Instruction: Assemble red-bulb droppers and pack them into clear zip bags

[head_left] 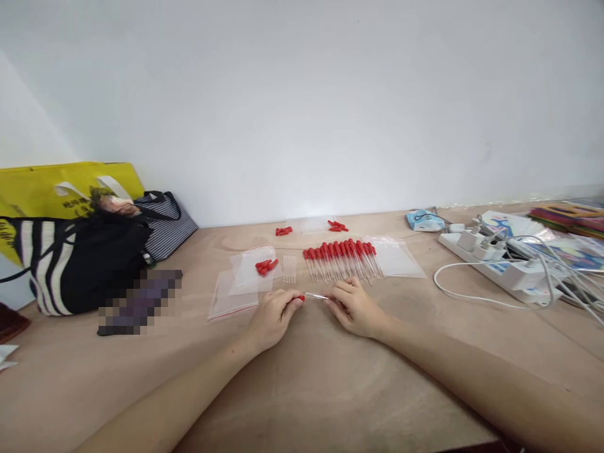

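My left hand (272, 319) pinches a small red rubber bulb (301, 297) between thumb and fingers. Facing it, my right hand (356, 309) grips a thin clear dropper tube (315, 296), whose free end points at the bulb. A narrow gap seems to lie between tube and bulb. Just beyond the hands lies a row of droppers (340, 251), red bulbs on clear tubes, fanned side by side. Loose red bulbs (267, 267) rest on clear zip bags (231, 297) to the left, with several bare tubes (289, 269) beside them.
Farther back lie more red bulbs (284, 231) and tubes (314, 228). Another clear bag (403, 259) is right of the row. A power strip (500, 267) with white cables and a blue mask (425, 220) occupy the right. Bags, including a black one (89, 264), stand left.
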Motion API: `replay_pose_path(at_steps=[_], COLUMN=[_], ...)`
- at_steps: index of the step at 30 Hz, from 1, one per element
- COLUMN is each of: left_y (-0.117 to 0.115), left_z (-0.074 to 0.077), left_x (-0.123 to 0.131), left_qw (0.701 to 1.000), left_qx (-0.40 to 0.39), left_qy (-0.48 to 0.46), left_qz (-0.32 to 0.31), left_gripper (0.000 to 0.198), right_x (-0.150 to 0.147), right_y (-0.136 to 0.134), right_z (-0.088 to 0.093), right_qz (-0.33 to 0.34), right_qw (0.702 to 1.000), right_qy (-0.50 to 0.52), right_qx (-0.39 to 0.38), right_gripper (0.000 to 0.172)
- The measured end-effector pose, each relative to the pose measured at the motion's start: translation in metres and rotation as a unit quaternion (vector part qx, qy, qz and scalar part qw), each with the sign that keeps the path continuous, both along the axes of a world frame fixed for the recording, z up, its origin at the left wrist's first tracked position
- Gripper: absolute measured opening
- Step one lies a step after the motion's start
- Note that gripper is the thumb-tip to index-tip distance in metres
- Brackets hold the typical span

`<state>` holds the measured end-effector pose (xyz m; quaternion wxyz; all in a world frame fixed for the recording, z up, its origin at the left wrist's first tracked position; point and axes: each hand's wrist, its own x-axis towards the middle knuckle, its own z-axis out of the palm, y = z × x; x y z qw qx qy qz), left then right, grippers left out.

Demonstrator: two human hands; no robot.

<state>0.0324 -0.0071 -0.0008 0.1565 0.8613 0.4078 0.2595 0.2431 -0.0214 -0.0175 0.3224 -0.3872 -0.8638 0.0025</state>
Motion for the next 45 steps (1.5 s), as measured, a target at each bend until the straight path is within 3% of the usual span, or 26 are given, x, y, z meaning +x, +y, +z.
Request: replay_pose_path(at_steps=[20,27,35,45], left_y=[0.001,-0.004,-0.006,-0.006], left_z=[0.003,0.003,0.0,-0.004], left_x=[0.001,0.0,0.003,0.003], left_qw=[0.994,1.0,0.993,0.981], left_qx=[-0.093,-0.007,0.096,0.161], left_qy=[-0.056,-0.002,0.036,0.024], left_qz=[-0.016,-0.007,-0.061,-0.103], left_gripper=[0.023,0.02,0.023,0.025], right_x=[-0.005,0.001,-0.004,-0.015], right_y=[0.001,0.006,0.005,0.001], right_z=[-0.006,-0.004,-0.002,-0.002], right_qz=[0.019,0.05,0.053,0.05], right_qw=[0.998,0.996,0.993,0.997], right_qy=[-0.039,-0.048,-0.063,-0.051], right_qx=[0.052,0.056,0.088,0.042], right_gripper=[0.021,0.028,0.023,0.024])
